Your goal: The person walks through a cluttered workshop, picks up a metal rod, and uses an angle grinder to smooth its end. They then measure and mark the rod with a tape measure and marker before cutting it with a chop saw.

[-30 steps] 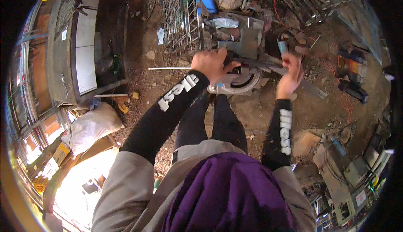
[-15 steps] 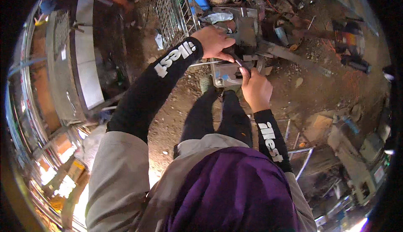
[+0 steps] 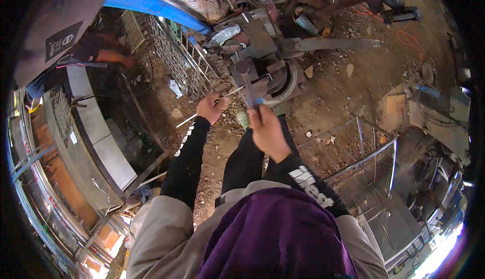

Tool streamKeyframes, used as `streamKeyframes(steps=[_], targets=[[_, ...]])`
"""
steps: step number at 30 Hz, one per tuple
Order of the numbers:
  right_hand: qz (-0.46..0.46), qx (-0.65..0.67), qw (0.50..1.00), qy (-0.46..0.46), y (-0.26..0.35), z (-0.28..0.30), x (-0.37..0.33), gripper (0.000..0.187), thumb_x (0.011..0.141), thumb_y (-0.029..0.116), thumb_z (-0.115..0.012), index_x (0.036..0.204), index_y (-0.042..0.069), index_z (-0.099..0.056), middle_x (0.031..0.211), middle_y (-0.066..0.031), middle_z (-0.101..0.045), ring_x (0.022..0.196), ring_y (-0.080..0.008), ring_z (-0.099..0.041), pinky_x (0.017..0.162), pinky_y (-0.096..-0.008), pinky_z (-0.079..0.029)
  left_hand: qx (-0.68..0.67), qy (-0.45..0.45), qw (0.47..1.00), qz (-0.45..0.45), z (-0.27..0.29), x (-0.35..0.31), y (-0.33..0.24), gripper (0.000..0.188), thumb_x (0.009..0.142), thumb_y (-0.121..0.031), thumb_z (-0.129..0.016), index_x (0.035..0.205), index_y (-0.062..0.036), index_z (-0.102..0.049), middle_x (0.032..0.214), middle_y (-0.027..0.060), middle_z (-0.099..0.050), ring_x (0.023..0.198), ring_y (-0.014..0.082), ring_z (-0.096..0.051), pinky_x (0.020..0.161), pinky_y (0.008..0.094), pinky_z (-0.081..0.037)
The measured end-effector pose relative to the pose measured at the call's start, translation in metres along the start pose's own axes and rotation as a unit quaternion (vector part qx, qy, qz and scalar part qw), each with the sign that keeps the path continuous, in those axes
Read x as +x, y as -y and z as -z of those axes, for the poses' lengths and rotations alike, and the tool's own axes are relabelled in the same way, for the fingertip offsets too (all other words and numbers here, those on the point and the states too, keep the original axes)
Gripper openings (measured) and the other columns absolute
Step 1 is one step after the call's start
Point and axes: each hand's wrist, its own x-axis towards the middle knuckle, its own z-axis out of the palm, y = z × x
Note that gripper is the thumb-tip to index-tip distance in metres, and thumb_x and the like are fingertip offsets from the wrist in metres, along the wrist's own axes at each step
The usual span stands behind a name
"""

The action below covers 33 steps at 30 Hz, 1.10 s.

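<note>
My left hand (image 3: 212, 108) is closed around a thin light metal rod (image 3: 187, 121), whose far end reaches to the metal bench fixture (image 3: 290, 89) with a curved rim. My right hand (image 3: 270, 132) grips a hammer (image 3: 247, 82) by its handle. The hammer's dark round head (image 3: 242, 66) is over the left part of the fixture, partly hiding it and the rod's end. I cannot tell whether the head touches anything. A blocky dark metal part (image 3: 260, 39) stands behind the curved rim.
A flat metal bar (image 3: 331, 44) sticks out rightward from the fixture. Wire grating (image 3: 177, 51) leans at the left, below a blue beam (image 3: 156, 6). A wire-mesh frame (image 3: 348, 152) lies at right. Orange cord (image 3: 409, 41) runs over the dirt floor. Another person's arm (image 3: 113, 57) shows far left.
My left hand has come back from the fixture, lower and leftward, and now holds the rod. My right hand has moved left and down, with the hammer now plainly visible. The view has turned.
</note>
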Motion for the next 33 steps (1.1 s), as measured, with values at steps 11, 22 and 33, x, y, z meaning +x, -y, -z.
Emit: streamKeyframes(steps=[11, 22, 33], targets=[[0.079, 0.308, 0.935, 0.155, 0.024, -0.101, 0.016, 0.024, 0.105, 0.027, -0.055, 0.113, 0.004, -0.054, 0.078, -0.0110, -0.059, 0.067, -0.0271, -0.062, 0.060, -0.0412, -0.050, -0.132, -0.127, 0.978, -0.103, -0.025, -0.008, 0.019, 0.025, 0.095, -0.029, -0.070, 0.094, -0.0045, -0.070, 0.079, 0.0132, -0.063, 0.072, 0.0267, -0.061, 0.065, 0.0411, -0.048], [0.301, -0.221, 0.914, -0.159, 0.040, 0.107, 0.255, 0.021, 0.093, 0.020, -0.068, 0.108, 0.006, -0.072, 0.092, -0.0117, -0.073, 0.090, -0.0310, -0.071, 0.079, -0.0374, -0.054, -0.126, -0.072, 0.989, 0.032, -0.032, -0.011, 0.023, 0.022, 0.089, -0.028, -0.078, 0.090, -0.0059, -0.074, 0.075, 0.0115, -0.060, 0.060, 0.0287, -0.059, 0.055, 0.0394, -0.046], [0.036, -0.418, 0.890, 0.177, 0.109, 0.066, 0.333, 0.055, 0.097, 0.048, -0.065, 0.070, 0.001, -0.062, 0.064, -0.0135, -0.050, 0.062, -0.0267, -0.051, 0.065, -0.0472, -0.042, -0.061, -0.128, 0.990, 0.013, -0.009, -0.014, -0.030, 0.008, 0.079, -0.013, -0.072, 0.082, -0.0072, -0.067, 0.081, 0.0156, -0.062, 0.078, 0.0403, -0.062, 0.068, 0.0500, -0.050]])
